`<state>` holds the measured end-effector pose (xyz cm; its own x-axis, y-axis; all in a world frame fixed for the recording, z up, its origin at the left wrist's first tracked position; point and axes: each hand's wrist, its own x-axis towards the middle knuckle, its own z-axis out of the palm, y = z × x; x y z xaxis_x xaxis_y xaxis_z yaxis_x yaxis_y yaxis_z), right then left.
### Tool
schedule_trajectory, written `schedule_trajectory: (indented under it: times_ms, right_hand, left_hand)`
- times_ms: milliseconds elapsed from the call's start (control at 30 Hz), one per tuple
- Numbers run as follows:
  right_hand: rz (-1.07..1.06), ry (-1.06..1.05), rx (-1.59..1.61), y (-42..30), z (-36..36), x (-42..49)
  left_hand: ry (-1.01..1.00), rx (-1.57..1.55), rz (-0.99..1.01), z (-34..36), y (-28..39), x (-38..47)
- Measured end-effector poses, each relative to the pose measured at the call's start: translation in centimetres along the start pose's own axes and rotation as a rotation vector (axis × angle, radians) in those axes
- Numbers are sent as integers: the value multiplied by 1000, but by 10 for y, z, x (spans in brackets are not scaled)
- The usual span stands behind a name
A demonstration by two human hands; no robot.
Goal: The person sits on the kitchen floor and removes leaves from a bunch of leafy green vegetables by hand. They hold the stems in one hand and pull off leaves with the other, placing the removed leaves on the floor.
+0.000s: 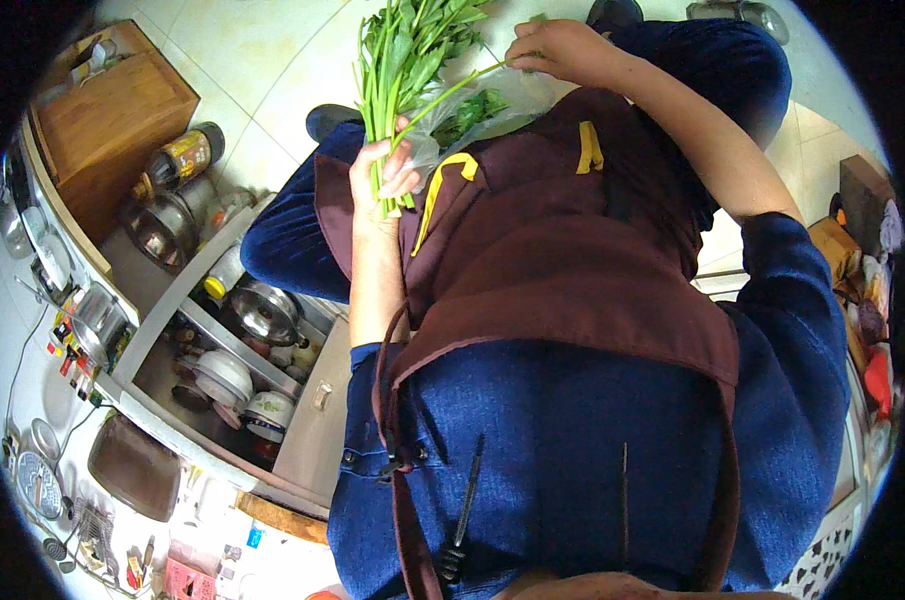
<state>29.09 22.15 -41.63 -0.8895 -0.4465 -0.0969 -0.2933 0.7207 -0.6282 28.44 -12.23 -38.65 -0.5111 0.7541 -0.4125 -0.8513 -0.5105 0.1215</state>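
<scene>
My left hand (382,174) is closed around the lower stems of a bunch of leafy green celery (400,75), whose leaves point away from me. One long thin stalk (456,90) slants out of that bunch to my right hand (561,54), which pinches its far end between thumb and fingers. Below the stalk, a clear plastic bag (523,112) lies between my legs with dark green leaves (476,112) in it. A maroon apron (572,247) with yellow strips covers my lap.
At the left are a wooden cabinet (114,112), a dark bottle with a label (189,155), metal pots (163,225) and an open cupboard holding a steel basin (263,311) and bowls (223,379). Assorted items (865,300) stand at the far right. Pale floor tiles (272,45) show ahead.
</scene>
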Motion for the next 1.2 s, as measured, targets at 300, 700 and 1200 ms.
schedule_trajectory:
  times_ms: [300, 700, 1200]
  right_hand:
    - [171, 64, 407, 28, 12, -6]
    - [410, 221, 769, 29, -60, -3]
    - [124, 219, 616, -31, -52, 38]
  left_hand:
    - [316, 247, 33, 1, -5, 3]
    - [391, 1018, 138, 21, -24, 19]
    - [473, 1387, 181, -1, -35, 26]
